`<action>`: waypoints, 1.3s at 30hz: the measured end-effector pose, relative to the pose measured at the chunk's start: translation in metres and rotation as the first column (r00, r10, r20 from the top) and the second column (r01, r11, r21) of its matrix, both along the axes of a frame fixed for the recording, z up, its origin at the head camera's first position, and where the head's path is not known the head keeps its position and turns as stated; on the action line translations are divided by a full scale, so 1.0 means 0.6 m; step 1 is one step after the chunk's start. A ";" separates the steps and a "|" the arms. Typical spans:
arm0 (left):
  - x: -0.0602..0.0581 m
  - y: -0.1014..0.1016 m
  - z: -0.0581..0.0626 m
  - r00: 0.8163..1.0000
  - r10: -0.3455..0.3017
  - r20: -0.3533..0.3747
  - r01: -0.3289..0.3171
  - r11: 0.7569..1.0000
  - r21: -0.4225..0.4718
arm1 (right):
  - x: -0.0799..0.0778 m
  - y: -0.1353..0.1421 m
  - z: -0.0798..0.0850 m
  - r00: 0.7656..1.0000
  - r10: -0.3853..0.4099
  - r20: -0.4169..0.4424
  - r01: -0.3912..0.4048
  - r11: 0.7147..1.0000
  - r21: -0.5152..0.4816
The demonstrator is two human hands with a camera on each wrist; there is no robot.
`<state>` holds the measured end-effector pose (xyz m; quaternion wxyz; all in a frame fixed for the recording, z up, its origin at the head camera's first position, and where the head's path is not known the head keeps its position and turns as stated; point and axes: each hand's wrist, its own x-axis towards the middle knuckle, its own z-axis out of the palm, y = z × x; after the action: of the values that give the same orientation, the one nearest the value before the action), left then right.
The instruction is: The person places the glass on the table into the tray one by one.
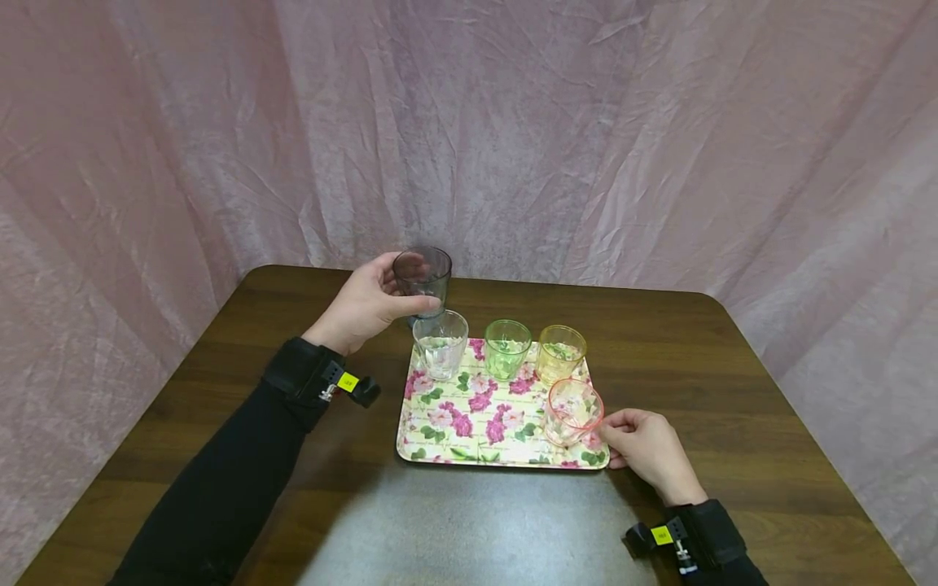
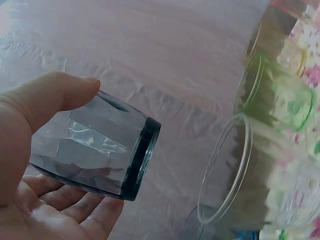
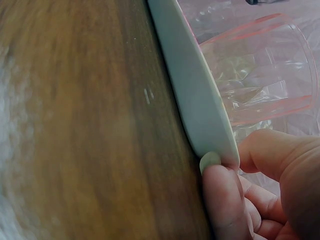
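Note:
A smoky grey glass [image 1: 422,281] is upright in my left hand [image 1: 374,297], gripped between thumb and fingers. In the left wrist view its thick dark base [image 2: 141,159] hangs free, higher than the clear glass [image 2: 232,170] beside it. That clear glass stands at the far left corner of a floral tray [image 1: 469,443]. A green glass [image 1: 507,350] and a yellow glass [image 1: 561,355] stand along the tray's far side, and a pink-rimmed glass [image 1: 574,413] at its right. My right hand [image 1: 648,448] pinches the tray's near right corner, shown closely in the right wrist view.
The tray lies on a brown wooden table [image 1: 733,391]. A bit of blue [image 2: 246,235], mostly hidden, shows behind the clear glass. Pink curtain [image 1: 469,146] hangs just past the table's far edge.

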<state>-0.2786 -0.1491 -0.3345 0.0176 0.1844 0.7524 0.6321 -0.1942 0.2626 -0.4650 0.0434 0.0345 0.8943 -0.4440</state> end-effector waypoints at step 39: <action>0.049 0.080 -0.001 0.988 -0.151 0.004 0.151 0.986 -0.068 | 0.001 0.000 0.002 1.000 -0.006 0.006 0.006 1.000 -0.012</action>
<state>-0.2494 -0.1009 -0.3348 0.0716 0.2406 0.7574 0.6028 -0.1938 0.2626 -0.4640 0.0449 0.0383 0.8914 -0.4493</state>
